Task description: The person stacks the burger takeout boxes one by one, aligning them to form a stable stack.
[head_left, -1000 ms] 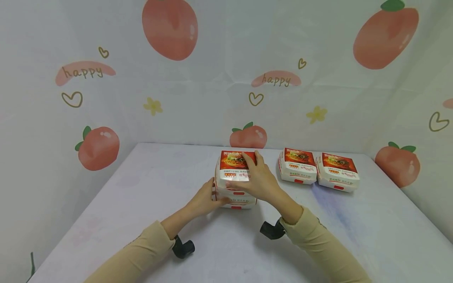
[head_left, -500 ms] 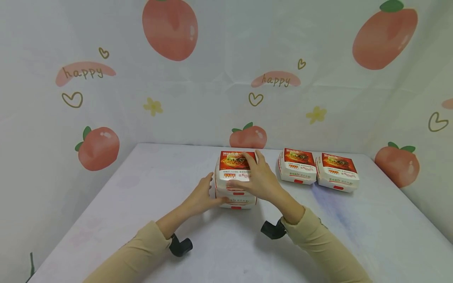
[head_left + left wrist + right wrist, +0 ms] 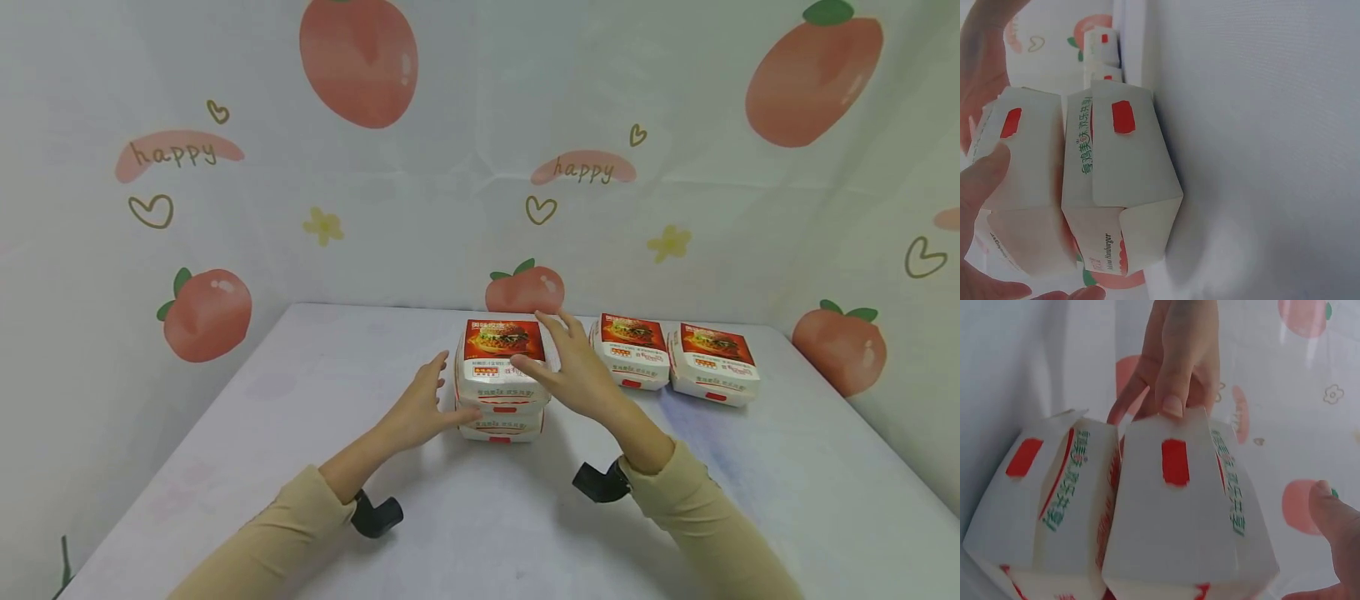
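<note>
Two white paper hamburger boxes with red picture lids stand stacked: the upper box (image 3: 502, 371) sits squarely on the lower box (image 3: 501, 429). At the stack's left side is my left hand (image 3: 408, 418), fingers spread and extended; its thumb (image 3: 988, 175) lies at the front corner of the upper box, and whether it touches is unclear. My right hand (image 3: 583, 375) is off the upper box's right side, with fingers apart and nothing held. The right wrist view shows a gap between the right thumb (image 3: 1329, 509) and the upper box.
Two more hamburger boxes, a nearer-centre one (image 3: 632, 354) and one to its right (image 3: 714, 365), sit side by side at the table's back right. Behind the white table (image 3: 480, 533) hangs a fruit-print cloth (image 3: 450, 225). Black wrist cameras hang below both sleeves.
My right hand has let go of the upper box and moved a little right. My left hand has loosened and drawn slightly left. The boxes have stayed in place.
</note>
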Demonstrator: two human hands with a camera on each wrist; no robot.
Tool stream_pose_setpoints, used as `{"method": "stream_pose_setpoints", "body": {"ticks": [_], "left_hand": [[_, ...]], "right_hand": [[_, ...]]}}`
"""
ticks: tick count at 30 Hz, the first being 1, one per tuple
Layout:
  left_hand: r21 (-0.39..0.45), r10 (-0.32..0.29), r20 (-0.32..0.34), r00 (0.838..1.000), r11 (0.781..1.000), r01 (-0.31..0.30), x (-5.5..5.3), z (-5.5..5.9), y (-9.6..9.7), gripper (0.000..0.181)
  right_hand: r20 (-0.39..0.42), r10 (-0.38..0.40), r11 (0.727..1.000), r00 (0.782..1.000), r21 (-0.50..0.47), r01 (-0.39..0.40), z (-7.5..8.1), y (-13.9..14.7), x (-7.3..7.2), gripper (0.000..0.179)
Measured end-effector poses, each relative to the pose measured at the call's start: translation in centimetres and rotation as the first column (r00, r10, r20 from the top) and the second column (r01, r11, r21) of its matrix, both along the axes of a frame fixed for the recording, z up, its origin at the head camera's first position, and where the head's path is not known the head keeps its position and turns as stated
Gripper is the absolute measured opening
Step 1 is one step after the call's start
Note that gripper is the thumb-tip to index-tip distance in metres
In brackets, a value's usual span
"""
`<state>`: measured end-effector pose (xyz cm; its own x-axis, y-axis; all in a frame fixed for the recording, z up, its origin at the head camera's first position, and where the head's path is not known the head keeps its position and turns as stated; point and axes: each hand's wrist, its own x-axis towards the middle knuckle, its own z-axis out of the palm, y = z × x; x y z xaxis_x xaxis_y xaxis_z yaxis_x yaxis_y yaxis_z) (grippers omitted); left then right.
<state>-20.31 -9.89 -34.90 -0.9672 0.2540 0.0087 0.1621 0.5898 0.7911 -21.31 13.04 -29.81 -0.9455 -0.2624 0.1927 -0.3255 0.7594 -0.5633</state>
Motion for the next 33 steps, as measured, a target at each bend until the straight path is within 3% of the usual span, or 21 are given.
{"method": "stream_pose_setpoints", "body": {"ticks": [20, 33], "left_hand": [[0.04, -0.007, 0.0, 1.0, 0.999, 0.007, 0.2, 0.1, 0.1, 0.094], [0.042, -0.007, -0.004, 1.0, 0.999, 0.008, 0.3, 0.1, 0.1, 0.089]], "right_hand": [[0.0, -0.09, 0.994, 0.996, -0.057, 0.09, -0.8, 6.8, -0.1, 0.074], [-0.067, -0.142, 0.989, 0.988, -0.043, 0.14, -2.0, 10.9, 0.3, 0.067]]}}
